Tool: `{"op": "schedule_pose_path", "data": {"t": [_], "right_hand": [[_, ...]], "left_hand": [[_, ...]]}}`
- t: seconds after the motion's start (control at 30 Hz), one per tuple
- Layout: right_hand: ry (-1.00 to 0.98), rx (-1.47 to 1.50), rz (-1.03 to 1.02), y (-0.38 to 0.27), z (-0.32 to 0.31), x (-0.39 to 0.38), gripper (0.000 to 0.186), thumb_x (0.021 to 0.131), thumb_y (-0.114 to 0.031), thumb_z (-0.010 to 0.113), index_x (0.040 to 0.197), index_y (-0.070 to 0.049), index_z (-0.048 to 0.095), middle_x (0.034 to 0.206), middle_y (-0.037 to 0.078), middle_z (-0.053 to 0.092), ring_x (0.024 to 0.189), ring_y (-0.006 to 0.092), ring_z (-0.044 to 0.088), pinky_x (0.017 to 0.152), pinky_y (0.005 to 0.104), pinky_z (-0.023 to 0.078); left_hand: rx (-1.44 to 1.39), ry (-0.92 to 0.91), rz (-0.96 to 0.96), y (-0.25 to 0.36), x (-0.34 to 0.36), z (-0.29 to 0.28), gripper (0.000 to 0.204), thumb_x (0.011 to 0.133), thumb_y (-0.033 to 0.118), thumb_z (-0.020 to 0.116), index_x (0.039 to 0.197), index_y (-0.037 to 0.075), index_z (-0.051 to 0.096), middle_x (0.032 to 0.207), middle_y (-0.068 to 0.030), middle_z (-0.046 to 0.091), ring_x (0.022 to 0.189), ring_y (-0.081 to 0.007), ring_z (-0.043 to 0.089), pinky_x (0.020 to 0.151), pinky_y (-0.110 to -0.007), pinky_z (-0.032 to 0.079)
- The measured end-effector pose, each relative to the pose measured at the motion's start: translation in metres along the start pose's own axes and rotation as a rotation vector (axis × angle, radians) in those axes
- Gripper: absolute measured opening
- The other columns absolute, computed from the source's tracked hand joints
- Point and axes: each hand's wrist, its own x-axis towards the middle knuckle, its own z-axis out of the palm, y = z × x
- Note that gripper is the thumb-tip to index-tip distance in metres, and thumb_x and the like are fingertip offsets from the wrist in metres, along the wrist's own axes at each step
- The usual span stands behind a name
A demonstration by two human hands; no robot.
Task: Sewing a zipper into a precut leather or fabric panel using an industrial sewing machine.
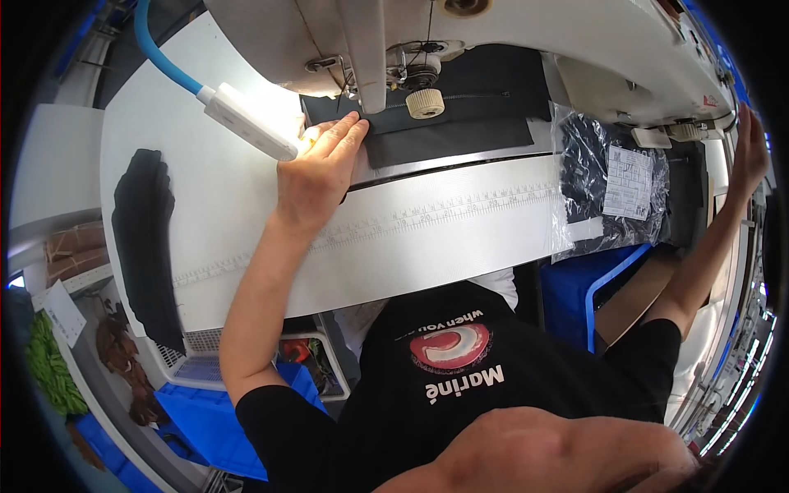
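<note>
The left hand (319,168) lies with its fingers stretched out flat on the edge of the black zippered fabric (526,82), just beside the presser foot of the sewing machine (283,37), seemingly to steady the cloth; it is not curled around anything. That fabric sits under the machine head on the white table (427,251), its zipper (485,95) running sideways. The right hand (746,156) is raised at the machine's far right end, perhaps for its wheel; whether it grips anything is unclear. The lamp (246,123) is probably angled to light the needle area. At right, a clear plastic bag (563,209) holds something dark, a white label (629,182) on it. Below the table, a white basket (332,361) contains a red object (293,352); the blue bin (222,423) beside it has contents too hidden to name.
</note>
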Motion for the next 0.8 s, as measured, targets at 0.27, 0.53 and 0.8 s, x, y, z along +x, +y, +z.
{"op": "schedule_pose_path", "data": {"t": [0.27, 0.53, 0.8], "right_hand": [[-0.519, 0.608, -0.774, -0.194, 0.077, -0.148, 0.029, 0.077, -0.023, 0.072, 0.096, -0.004, 0.062, 0.1, 0.01, 0.059, 0.086, 0.0287, 0.055, 0.077, 0.0378, 0.047], [-0.447, 0.65, -0.718, -0.185, 0.055, -0.19, 0.029, 0.073, -0.012, 0.074, 0.099, -0.004, 0.064, 0.107, 0.01, 0.061, 0.092, 0.0265, 0.059, 0.074, 0.0345, 0.048], [-0.547, 1.09, -0.99, -0.254, 0.049, -0.213, 0.039, 0.076, -0.007, 0.07, 0.111, 0.007, 0.059, 0.114, 0.02, 0.061, 0.107, 0.0347, 0.061, 0.087, 0.0403, 0.053]], "left_hand": [[-0.067, -0.073, 0.004, 0.017, -0.009, -0.028, 0.026, 0.078, 0.001, 0.063, 0.103, 0.002, 0.069, 0.108, -0.0103, 0.069, 0.095, -0.0234, 0.067, 0.081, -0.034, 0.053], [0.03, -0.076, 0.02, 0.045, -0.037, -0.047, 0.026, 0.077, 0.006, 0.067, 0.102, 0.002, 0.068, 0.111, -0.0099, 0.068, 0.099, -0.0223, 0.066, 0.082, -0.038, 0.052], [-0.396, -0.301, -0.071, 0.007, 0.016, -0.038, 0.02, 0.083, 0.011, 0.066, 0.101, 0.001, 0.066, 0.101, -0.0068, 0.065, 0.091, -0.0192, 0.062, 0.076, -0.027, 0.048]]}}
